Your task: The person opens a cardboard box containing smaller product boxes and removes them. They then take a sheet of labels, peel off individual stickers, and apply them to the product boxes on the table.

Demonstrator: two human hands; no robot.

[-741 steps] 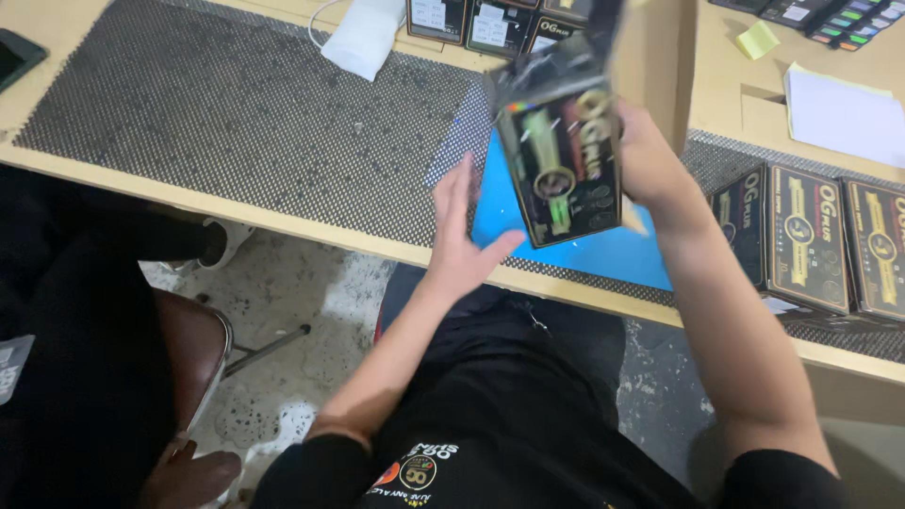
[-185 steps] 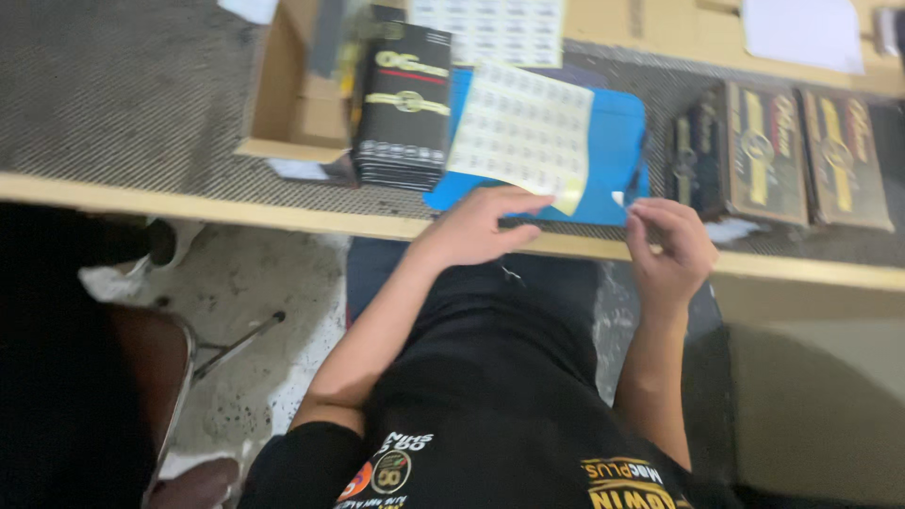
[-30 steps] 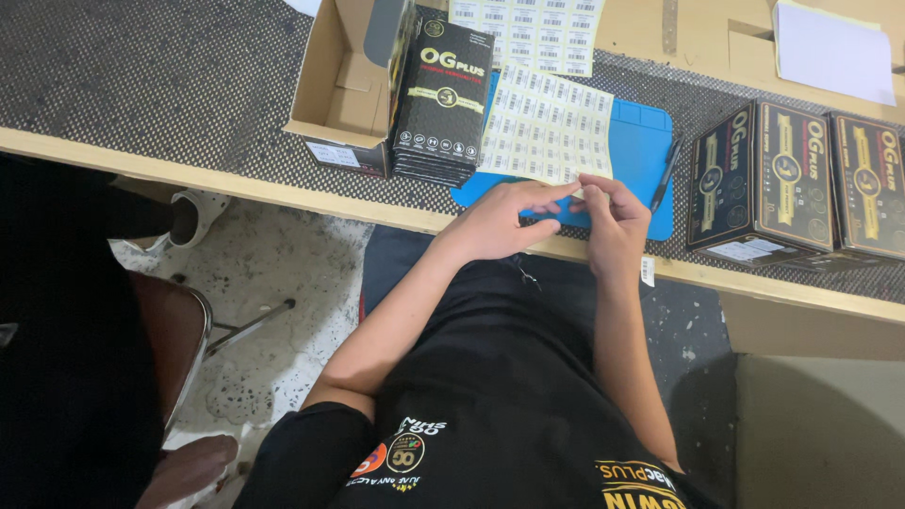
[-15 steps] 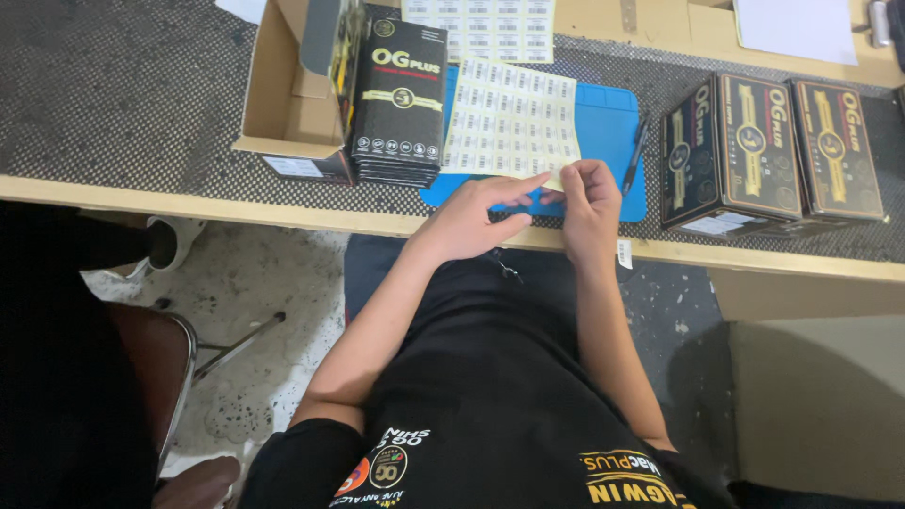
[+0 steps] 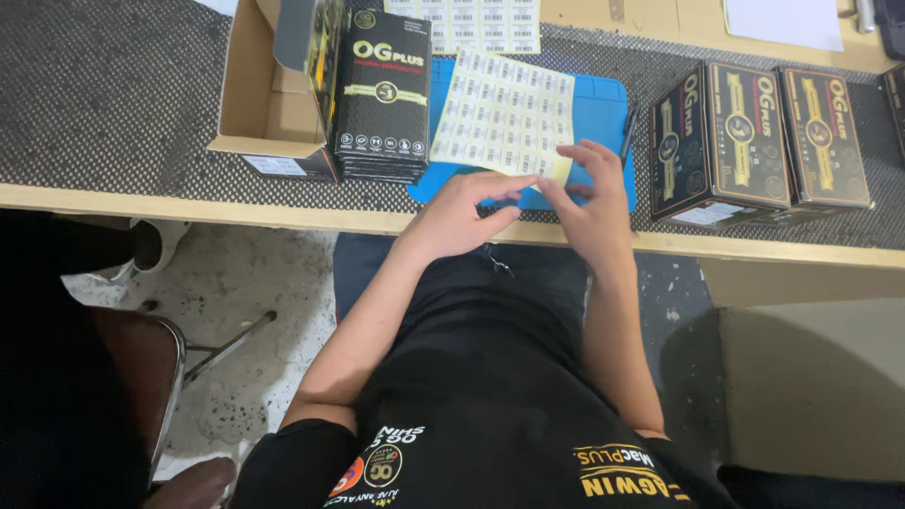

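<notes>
Picking at: the near edge of the sticker sheet (image 5: pixel 504 113); both hands meet there, most likely to lift one small sticker off it.
Left hand (image 5: pixel 462 215): lies flat at the near edge of the sheet with its fingers (image 5: pixel 504 188) stretched out and close together, tips on the sheet's bottom edge. It seems to hold the sheet down so it does not slide.
Right hand (image 5: pixel 592 203): sits just right of the sheet's near corner. Its fingers are bent and a little apart, thumb tip close to the left fingertips. I cannot tell if a sticker is pinched between them; it is too small to see.
Sheet: pale, with rows of little labels. It lies on the blue mat (image 5: pixel 603 104), tilted a bit, and its near corner touches both sets of fingertips.
Mat: under the sheet, likely there to give a smooth, flat spot for the work.
Left of the sheet: a stack of flat black boxes (image 5: pixel 382 94), standing just beside it, and past them an open brown carton (image 5: pixel 259 94).
Right of the sheet: three dark boxes with gold print (image 5: pixel 754 132) in a row, near the table edge (image 5: pixel 189 203).
Behind the sheet: another label sheet (image 5: pixel 467 21) lies farther back.
</notes>
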